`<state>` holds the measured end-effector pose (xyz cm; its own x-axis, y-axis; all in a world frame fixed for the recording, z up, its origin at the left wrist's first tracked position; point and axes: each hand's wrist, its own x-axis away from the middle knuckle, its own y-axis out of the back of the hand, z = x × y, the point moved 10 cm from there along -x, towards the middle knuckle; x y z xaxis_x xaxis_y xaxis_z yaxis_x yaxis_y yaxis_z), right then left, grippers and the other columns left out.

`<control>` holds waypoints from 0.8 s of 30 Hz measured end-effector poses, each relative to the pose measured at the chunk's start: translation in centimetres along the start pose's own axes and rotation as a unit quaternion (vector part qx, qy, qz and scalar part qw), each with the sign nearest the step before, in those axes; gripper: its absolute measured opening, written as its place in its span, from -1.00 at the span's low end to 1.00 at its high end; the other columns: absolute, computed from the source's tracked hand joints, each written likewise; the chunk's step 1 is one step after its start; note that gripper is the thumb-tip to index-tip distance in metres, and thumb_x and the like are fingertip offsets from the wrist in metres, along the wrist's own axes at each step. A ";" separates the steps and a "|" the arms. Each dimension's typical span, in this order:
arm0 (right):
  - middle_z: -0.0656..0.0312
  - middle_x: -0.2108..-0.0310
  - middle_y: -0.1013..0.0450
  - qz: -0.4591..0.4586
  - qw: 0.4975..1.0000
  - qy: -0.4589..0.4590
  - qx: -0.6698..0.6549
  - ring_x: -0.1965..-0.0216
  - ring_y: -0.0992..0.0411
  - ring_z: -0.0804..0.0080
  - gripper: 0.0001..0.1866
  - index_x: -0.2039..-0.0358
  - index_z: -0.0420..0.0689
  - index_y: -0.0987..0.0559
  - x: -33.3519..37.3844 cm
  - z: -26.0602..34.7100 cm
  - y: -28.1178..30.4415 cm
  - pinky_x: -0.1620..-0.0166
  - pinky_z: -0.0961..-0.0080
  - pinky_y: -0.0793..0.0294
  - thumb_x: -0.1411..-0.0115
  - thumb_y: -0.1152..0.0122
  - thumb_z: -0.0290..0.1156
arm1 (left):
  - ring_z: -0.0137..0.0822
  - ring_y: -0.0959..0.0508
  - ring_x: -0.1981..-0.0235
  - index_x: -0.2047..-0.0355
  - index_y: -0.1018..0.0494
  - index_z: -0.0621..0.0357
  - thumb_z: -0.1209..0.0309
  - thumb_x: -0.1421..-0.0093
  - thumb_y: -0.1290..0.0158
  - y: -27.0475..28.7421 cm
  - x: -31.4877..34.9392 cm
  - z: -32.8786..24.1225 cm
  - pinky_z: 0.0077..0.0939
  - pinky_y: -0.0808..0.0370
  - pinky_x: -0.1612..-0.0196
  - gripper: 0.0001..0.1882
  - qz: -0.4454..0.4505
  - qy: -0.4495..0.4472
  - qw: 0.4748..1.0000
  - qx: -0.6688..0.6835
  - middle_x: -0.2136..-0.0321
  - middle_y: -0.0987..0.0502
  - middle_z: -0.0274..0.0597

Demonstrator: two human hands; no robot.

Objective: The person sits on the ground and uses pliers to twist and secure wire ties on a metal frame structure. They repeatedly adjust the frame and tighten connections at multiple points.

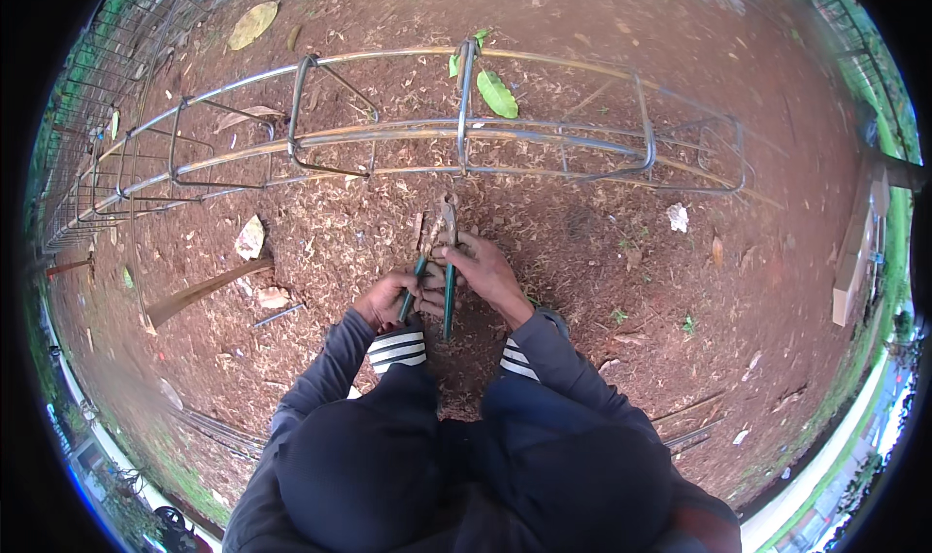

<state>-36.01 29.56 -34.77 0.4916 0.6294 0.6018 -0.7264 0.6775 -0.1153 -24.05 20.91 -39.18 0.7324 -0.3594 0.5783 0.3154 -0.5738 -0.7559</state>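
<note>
In front of my knees, both hands are on pincers (449, 296) with green handles and a worn metal head pointing away from me. My left hand (386, 294) is closed round the left handle. My right hand (490, 273) grips the metal part above the right handle, fingers bent around it. A rusty narrow piece shows beyond the left handle; I cannot tell whether it belongs to the pincers. Just past the tool's head lies a long rebar cage (464, 131) of rods with bent square stirrups, apart from both hands.
Leaves and dry scraps cover the brown soil. A wooden strip (209, 294) lies left of my hands, near a short metal rod (280, 315). More rebar frames (97, 77) stand at far left. A board (854, 252) is at the right edge; thin rods lie beside my legs.
</note>
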 end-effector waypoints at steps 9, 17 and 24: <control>0.09 0.01 -0.66 0.010 1.000 0.007 -0.025 -0.06 -0.59 0.37 -0.60 -0.15 -0.31 -0.55 -1.0 1.5 1.1 -0.16 0.44 -0.51 -0.45 -0.19 -0.30 | 0.20 -0.65 -0.06 -0.17 -0.31 0.50 0.44 -0.12 0.00 2.2 -3.1 -1.7 0.11 -0.78 0.08 -0.41 0.062 0.021 0.998 -0.010 -0.14 -0.48 0.38; 0.09 -0.03 -0.63 0.003 0.999 0.039 -0.027 -0.09 -0.56 0.35 -0.60 -0.16 -0.31 -0.54 -1.5 0.6 1.7 -0.18 0.39 -0.50 -0.46 -0.18 -0.30 | 0.25 -0.61 -0.10 -0.24 -0.25 0.56 0.51 -0.06 -0.01 1.1 -3.3 -2.1 0.09 -0.81 0.13 -0.31 0.043 0.038 0.997 -0.050 -0.14 -0.46 0.40; 0.10 -0.01 -0.63 -0.013 0.999 0.046 -0.012 -0.07 -0.57 0.35 -0.59 -0.16 -0.25 -0.57 -1.5 0.5 2.3 -0.18 0.38 -0.49 -0.44 -0.20 -0.26 | 0.25 -0.57 -0.15 -0.29 -0.22 0.54 0.53 -0.02 -0.01 0.9 -3.9 -1.8 0.13 -0.81 0.14 -0.24 0.054 0.026 0.998 -0.002 -0.16 -0.44 0.34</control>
<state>-38.65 30.06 -35.55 0.5540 0.6428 0.5291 -0.7014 0.7027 -0.1192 -27.74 20.52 -41.56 0.7302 -0.4567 0.5082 0.2330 -0.5327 -0.8136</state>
